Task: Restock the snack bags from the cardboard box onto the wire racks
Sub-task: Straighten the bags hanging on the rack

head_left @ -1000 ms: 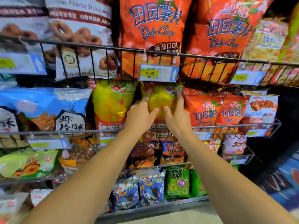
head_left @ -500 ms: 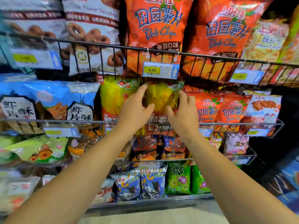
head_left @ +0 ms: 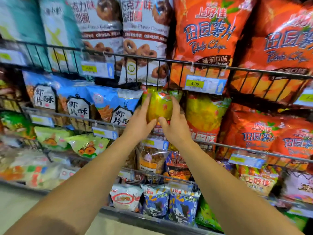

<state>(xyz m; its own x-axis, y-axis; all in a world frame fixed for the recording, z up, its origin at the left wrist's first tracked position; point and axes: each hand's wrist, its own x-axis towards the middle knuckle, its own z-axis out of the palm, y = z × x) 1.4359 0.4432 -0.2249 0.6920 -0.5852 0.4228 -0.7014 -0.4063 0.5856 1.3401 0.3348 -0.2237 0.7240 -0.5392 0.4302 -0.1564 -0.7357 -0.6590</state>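
On the second wire rack point(head_left: 108, 123) from the top, both my hands are on one yellow-green snack bag point(head_left: 160, 106), which stands upright behind the rack's front rail. My left hand point(head_left: 141, 122) lies against the bag's left edge, fingers straight and pointing up, thumb pressed to the lower front of the bag. My right hand point(head_left: 175, 123) mirrors it on the right edge, fingers extended upward, thumb meeting the bag near the left thumb. Neither hand curls round the bag; both are flat and pressing, the bag between the palms. Top of the bag sits just beneath the upper wire rack point(head_left: 210, 66), close to a 6.00 price tag point(head_left: 204, 84). A second yellow bag point(head_left: 205, 114) stands just beside it on the right; blue prawn-cracker bags point(head_left: 81, 102) stand to its left. Small orange potato chip bags point(head_left: 257, 131) occupy the right end of the same rack. Above: large orange potato chip bags point(head_left: 208, 36) and doughnut bags point(head_left: 144, 34). Lower racks carry green bags point(head_left: 88, 146) and blue-and-white bags point(head_left: 155, 200). View edges are motion-blurred, so text there is unreadable.
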